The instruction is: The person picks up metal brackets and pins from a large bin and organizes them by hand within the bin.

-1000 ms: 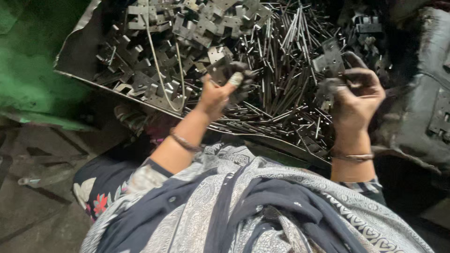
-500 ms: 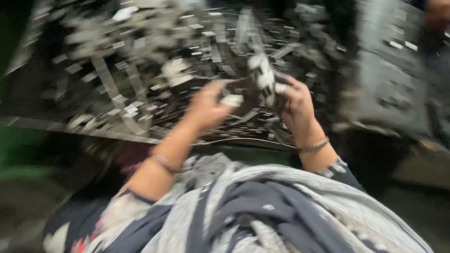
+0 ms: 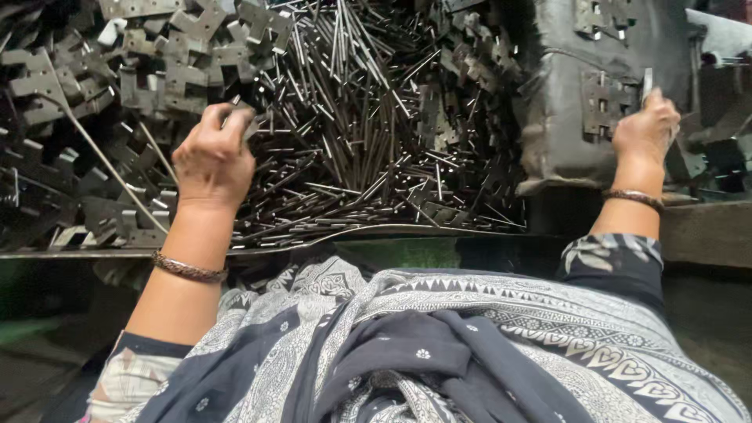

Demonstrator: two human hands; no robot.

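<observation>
While the left hand rests curled on the heap, its grip pinching a flat notched metal plate, loose steel pins lie just beside its fingers. A careless pull could likely snag skin on the sharp stamped edges or spill pins over the tray rim. Far across, the right hand grips pressed around a thin plate at the dark bin, which might slip.

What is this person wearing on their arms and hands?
Both hands are bare, left hand and right hand, with no gloves. Each wrist carries a dark twisted metal bangle. Short dark sleeves with a pale leaf print end above the elbows.
</observation>
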